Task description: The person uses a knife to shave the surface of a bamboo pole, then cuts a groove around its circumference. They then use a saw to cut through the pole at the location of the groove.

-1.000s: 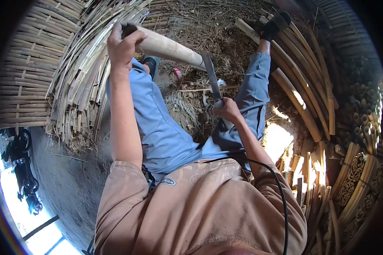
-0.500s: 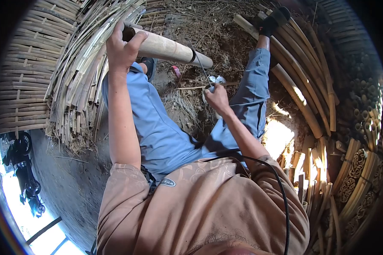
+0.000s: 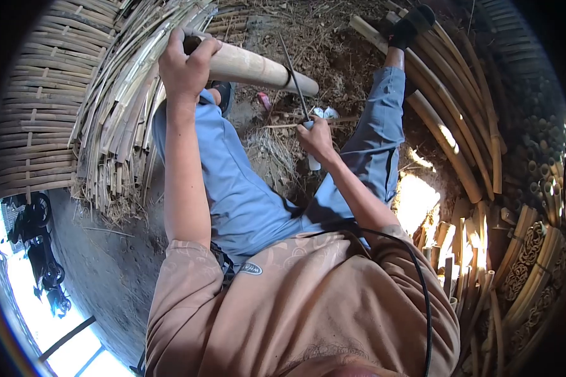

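Observation:
My left hand (image 3: 187, 66) is wrapped around the near-left end of a thick bamboo pole (image 3: 248, 65), which lies slanted above my left leg. In my right hand (image 3: 317, 139) is a knife with a pale handle and a long, thin dark blade (image 3: 297, 83). The blade lies across the bamboo close to its right end, at a dark ring or notch. Whether the edge is sunk into the bamboo cannot be made out. My fingers hide part of the handle, whose whitish lower end shows beneath the hand.
Split bamboo strips (image 3: 122, 119) are heaped at left beside a woven bamboo panel (image 3: 38, 107). Long bamboo poles (image 3: 443, 94) lie beyond my right leg. Upright pieces (image 3: 465, 251) stand at lower right. A pink object (image 3: 263, 100) rests on the littered ground. A motorbike (image 3: 41, 251) is outside.
The knife has slid forward across the bamboo, so more blade shows beyond it. My right hand has moved slightly forward. My left hand keeps its grip.

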The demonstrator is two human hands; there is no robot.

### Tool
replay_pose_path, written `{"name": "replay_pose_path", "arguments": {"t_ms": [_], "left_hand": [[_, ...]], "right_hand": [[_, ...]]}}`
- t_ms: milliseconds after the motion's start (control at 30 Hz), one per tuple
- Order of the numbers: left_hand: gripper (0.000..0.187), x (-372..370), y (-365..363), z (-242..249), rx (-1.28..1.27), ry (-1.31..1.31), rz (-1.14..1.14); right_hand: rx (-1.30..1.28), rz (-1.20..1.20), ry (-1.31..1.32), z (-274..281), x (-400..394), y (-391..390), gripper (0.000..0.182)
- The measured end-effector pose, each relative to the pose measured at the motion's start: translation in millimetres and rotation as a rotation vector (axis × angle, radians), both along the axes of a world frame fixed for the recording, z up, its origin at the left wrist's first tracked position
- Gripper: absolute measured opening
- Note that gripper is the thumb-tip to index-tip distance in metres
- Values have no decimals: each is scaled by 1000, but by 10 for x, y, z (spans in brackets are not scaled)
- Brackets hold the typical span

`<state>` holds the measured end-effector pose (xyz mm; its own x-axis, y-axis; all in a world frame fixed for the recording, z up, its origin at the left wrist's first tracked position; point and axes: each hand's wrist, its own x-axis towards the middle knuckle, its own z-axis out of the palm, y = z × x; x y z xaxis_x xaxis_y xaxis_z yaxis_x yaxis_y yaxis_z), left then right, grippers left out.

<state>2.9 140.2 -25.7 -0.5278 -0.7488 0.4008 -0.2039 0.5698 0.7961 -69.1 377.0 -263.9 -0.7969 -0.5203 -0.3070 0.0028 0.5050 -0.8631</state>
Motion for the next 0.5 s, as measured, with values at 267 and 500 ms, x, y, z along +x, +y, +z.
{"name": "replay_pose_path", "arguments": {"t_ms": [267, 500], "left_hand": [[32, 148, -158, 33, -49, 39, -682], [32, 154, -139, 27, 85, 81, -794]], "right_hand": [[-19, -92, 2, -409, -111, 154, 21], [-116, 62, -61, 579, 227, 301, 35]]}}
